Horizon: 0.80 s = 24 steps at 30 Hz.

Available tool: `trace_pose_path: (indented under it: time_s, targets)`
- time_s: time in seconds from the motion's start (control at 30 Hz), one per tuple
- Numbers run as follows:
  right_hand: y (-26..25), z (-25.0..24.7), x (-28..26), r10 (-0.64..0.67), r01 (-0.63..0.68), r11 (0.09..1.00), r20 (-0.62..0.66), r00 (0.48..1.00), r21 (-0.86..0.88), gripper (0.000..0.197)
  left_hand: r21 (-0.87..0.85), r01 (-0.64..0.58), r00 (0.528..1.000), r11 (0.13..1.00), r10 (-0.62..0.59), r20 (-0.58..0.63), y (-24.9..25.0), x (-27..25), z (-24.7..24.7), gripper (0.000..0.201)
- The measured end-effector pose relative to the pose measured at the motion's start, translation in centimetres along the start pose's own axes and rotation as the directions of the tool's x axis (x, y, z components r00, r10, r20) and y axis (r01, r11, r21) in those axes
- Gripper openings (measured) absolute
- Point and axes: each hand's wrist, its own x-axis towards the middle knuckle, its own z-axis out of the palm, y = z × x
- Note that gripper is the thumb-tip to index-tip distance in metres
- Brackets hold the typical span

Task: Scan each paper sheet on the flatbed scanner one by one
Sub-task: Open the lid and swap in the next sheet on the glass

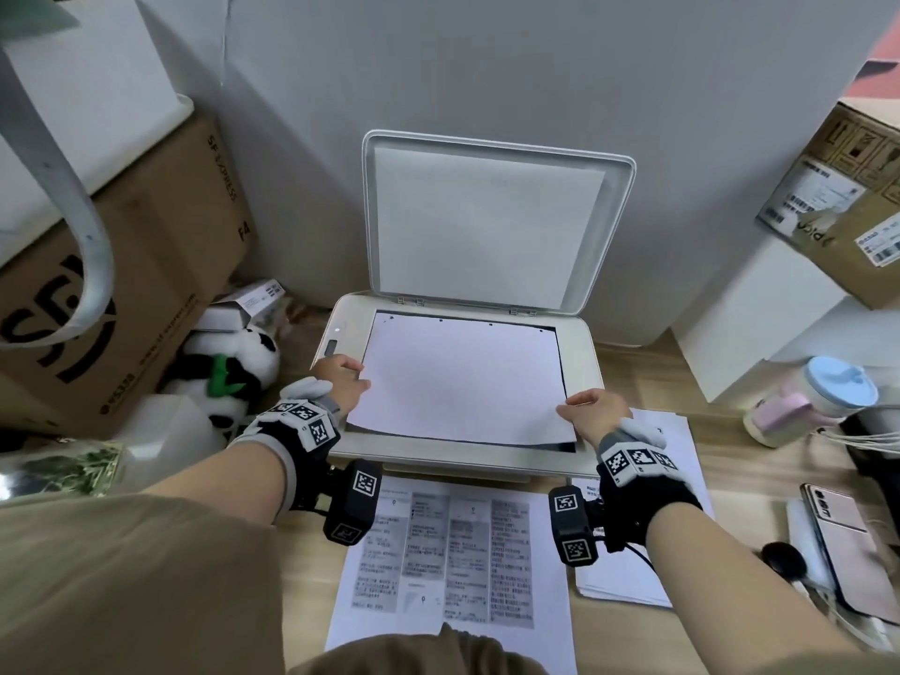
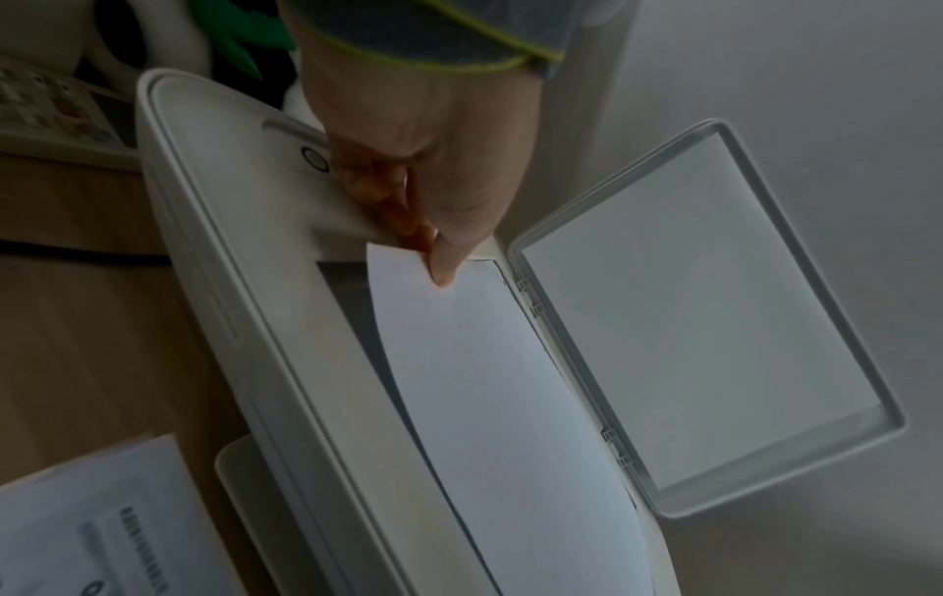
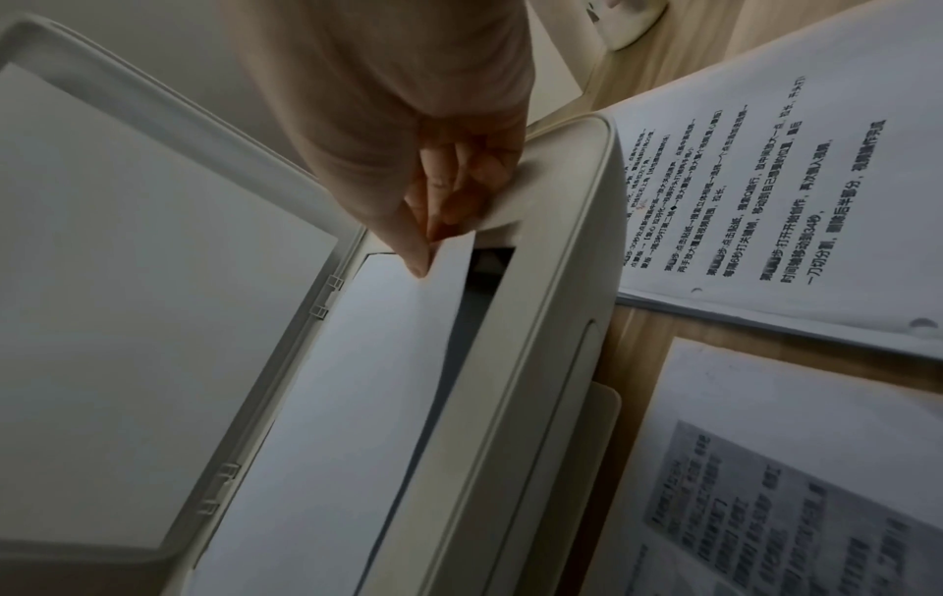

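Lying blank-side up, sheet (image 1: 462,377) bows over scanner (image 1: 582,362).

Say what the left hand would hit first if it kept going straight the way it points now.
Probably the raised scanner lid: the left hand, pinching the sheet, points along the scanner's left rim toward the hinge side. Depth is unclear.

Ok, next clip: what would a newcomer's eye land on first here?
The white sheet over the scanner glass at centre, pinched at its near corners by the left hand and right hand. Behind it, the scanner lid stands open against the wall. A printed page lies on the desk in front.
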Motion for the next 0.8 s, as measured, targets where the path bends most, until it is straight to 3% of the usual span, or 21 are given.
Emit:
trace_pose_path:
  time_s: [0.13, 0.23, 0.37, 0.47, 0.6, 0.8]
  targets:
    - [0.2, 0.1, 0.4, -0.014, 0.014, 1.0, 0.016, 1.0, -0.012, 0.012, 0.031, -0.014, 1.0, 0.999, 0.015, -0.018, 0.0, 0.2, 0.2, 0.024]
    - [0.6, 0.2, 0.8, -0.098, 0.098, 0.994, -0.005, 0.995, 0.057, 0.017, 0.067, -0.091, 0.995, 0.994, 0.093, -0.028, 0.3, 0.1, 0.1, 0.029]
    - [0.6, 0.8, 1.3, -0.254, 0.253, 0.967, 0.023, 0.967, 0.04, 0.027, 0.219, -0.242, 0.97, 0.945, 0.227, 0.09, 1.2, -0.1, 0.2, 0.04]
    - [0.9, 1.8, 2.1, -0.358, 0.364, 0.928, 0.08, 0.93, -0.077, 0.043, 0.301, -0.259, 0.96, 0.918, 0.212, 0.181, 1.8, -0.4, 0.6, 0.052]
    - [1.4, 2.2, 2.5, -0.345, 0.383, 0.879, 0.175, 0.922, -0.283, 0.056, 0.364, -0.261, 0.958, 0.894, 0.194, 0.209, 1.7, -0.7, 1.1, 0.058]
    - [2.3, 2.5, 2.3, -0.361, 0.393, 0.863, 0.157, 0.919, -0.316, 0.061, 0.342, -0.257, 0.959, 0.904, 0.195, 0.206, 1.3, -1.0, 1.1, 0.055]
